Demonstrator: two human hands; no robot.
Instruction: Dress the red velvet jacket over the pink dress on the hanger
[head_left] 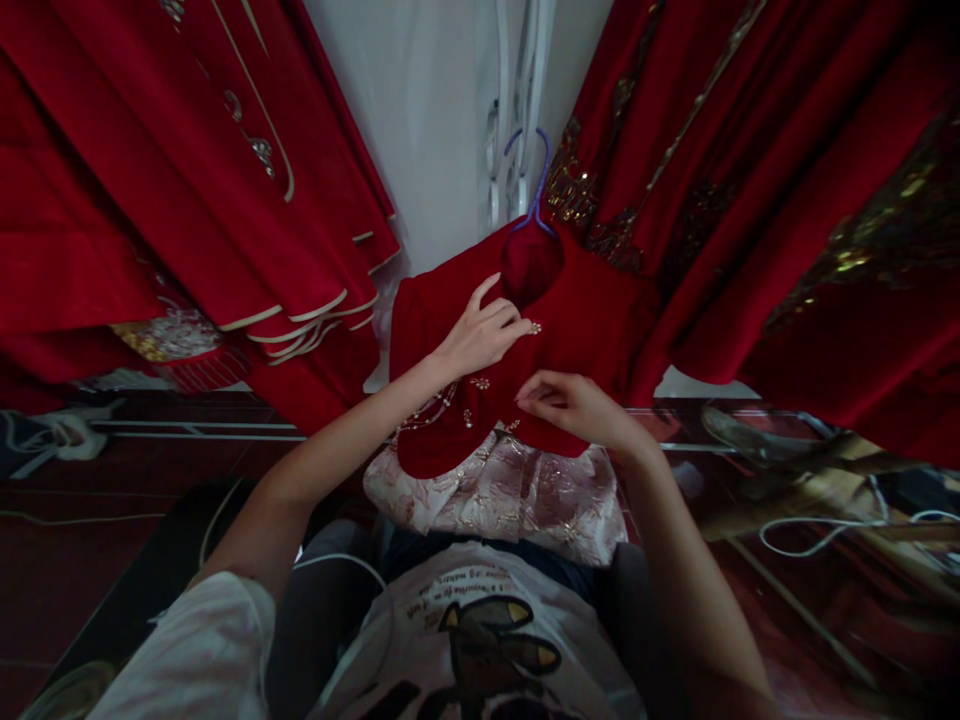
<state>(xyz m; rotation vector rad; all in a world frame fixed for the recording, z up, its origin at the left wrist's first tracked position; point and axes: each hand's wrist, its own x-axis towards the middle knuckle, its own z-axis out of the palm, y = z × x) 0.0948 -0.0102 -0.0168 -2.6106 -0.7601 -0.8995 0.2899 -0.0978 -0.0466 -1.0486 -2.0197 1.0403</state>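
A red jacket [585,350] hangs in front of me on a purple hanger [540,190], its lower part over my lap. My left hand [484,335] lies on the jacket's chest with one finger raised, and its other fingertips pinch at a flower-shaped jeweled button [535,328]. Below, another flower button [479,383] and a small dangling ornament [469,418] sit on the red cloth. Just to the right, my right hand [566,405] has its thumb and fingers brought together in front of the jacket; whatever they hold is too small to see.
Pale shiny patterned fabric [495,490] lies on my lap beneath the jacket. Red garments with light piping [300,250] hang at left; red garments with gold sequins [750,200] hang at right. A white cable [817,530] and blurred clutter lie on the floor at right.
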